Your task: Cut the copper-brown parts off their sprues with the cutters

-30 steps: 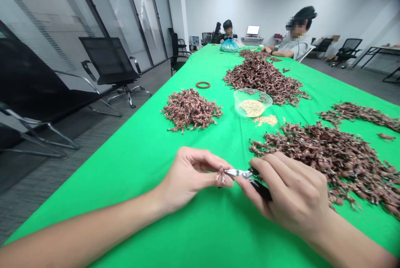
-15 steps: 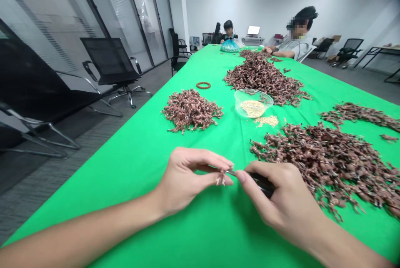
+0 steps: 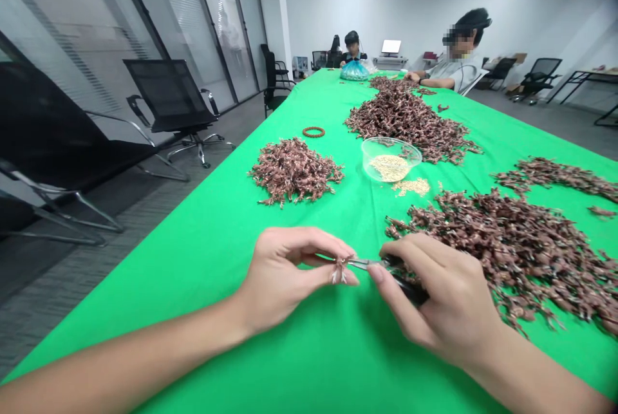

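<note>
My left hand pinches a small spiky reddish-brown piece between thumb and fingertips. My right hand is shut on black-handled pliers, whose steel jaws reach the top of that piece. A large heap of the same reddish-brown pieces lies just right of my right hand. Part of the pliers' handle is hidden inside my right hand.
The table has a bright green cloth. On it are more heaps, a clear bowl of pale grains, spilled grains and a brown ring. Two co-workers sit at the far end. Black chairs stand left.
The pliers' jaws, mostly hidden half a second ago, show again at the piece. My right hand has shifted slightly, while my left hand keeps the same hold.
</note>
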`<state>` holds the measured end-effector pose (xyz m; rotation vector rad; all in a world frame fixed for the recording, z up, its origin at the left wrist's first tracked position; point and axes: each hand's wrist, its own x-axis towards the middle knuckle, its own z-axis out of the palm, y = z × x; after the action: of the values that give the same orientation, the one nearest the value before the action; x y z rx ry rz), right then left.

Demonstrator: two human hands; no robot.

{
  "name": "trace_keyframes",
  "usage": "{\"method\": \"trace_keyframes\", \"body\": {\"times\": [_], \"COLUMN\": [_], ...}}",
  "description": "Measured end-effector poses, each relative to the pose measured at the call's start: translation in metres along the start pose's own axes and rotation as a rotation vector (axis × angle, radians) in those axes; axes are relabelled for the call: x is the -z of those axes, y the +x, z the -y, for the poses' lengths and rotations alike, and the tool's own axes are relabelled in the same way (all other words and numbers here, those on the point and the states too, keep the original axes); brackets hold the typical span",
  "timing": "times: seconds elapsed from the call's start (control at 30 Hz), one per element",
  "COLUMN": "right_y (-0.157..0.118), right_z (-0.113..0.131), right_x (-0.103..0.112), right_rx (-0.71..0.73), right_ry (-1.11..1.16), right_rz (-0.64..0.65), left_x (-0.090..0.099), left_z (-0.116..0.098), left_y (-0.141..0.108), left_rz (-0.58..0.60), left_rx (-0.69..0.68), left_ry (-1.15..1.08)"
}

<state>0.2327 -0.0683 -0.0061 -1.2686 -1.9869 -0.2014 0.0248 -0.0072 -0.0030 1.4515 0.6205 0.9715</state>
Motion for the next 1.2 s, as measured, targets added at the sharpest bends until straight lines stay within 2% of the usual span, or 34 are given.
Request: {"method": "trace_keyframes", "body": {"times": [0.1, 0.2, 0.33, 0.67, 0.77, 1.0, 1.2], "right_y": [-0.0004, 0.0, 0.0006, -0.0023, -0.0021, -0.0017, -0.0031], "right_z": [-0.0033, -0.0028, -0.0017, -0.0025, -0.0008, 0.004, 0.0006], "right_x": [0.0, 0.0009, 0.0017, 0.0052, 0.006, 0.0036, -0.0002], "right_rx": [0.143, 0.216, 0.262, 0.364, 0.338, 0.161, 0.074], "right_ry": [-0.129, -0.2, -0.273, -0.405, -0.391, -0.195, -0.063], "right_rz": [-0.064, -0.131, -0.172, -0.169, -0.142, -0.031, -0.006], "left_x": [-0.0021, -0.004, -0.0051, -0.0025, -0.0025, -0.0028, -0.0027], "left_z": [-0.0002, -0.0012, -0.0008, 0.0019, 0.0019, 0.0021, 0.0015], "left_y": [-0.0009, -0.0016, -0.0009, -0.0004, -0.0006, -0.0012, -0.0001], "left_rz": [-0.008, 0.008, 0.028, 0.059, 0.055, 0.027, 0.019], "left_rx": [0.1, 0.166, 0.211, 0.258, 0.248, 0.143, 0.189], "left_ry": [-0.123, -0.188, -0.221, -0.228, -0.213, -0.119, -0.133]}}
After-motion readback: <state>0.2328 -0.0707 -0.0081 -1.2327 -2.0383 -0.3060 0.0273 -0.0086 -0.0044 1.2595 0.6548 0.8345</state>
